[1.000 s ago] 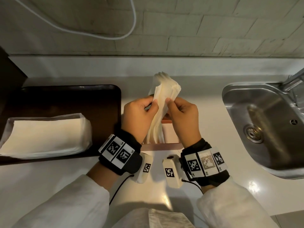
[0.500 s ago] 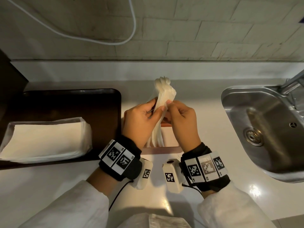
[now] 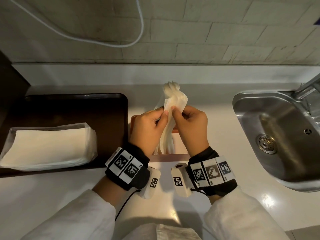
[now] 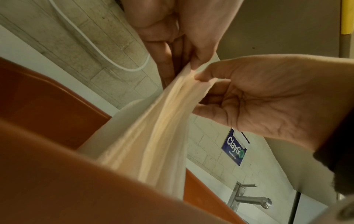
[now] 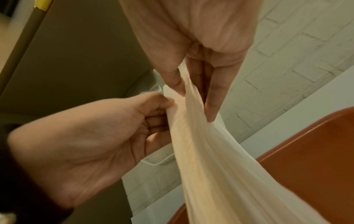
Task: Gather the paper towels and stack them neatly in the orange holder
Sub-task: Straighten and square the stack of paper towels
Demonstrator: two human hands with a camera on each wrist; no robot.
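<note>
Towels come first on your far left: a wrapped pack of paper towels lies flat on the dark tray, which sits on the white table. A white cable loops down the brick wall behind it.

Moving right, your left hand is raised over the middle of the table, its thumb and fingers curled and pinching the left side of a bundle of paper towels. The bundle stands roughly upright, its top fanned and bunched above your knuckles, its lower end hanging down into the orange holder that sits on the table directly under your hands, just beside the right edge of the tray. From the left wrist view the sheets drop past the holder's orange rim; whether they touch its floor you cannot tell.

Just right of that, your right hand pinches the same bundle from the other side, thumb and fingers closed on the sheets, fingertips of both hands nearly meeting on the paper.

Farther right, well apart from the holder, the steel sink is set into the table, with the tap at its far corner.
</note>
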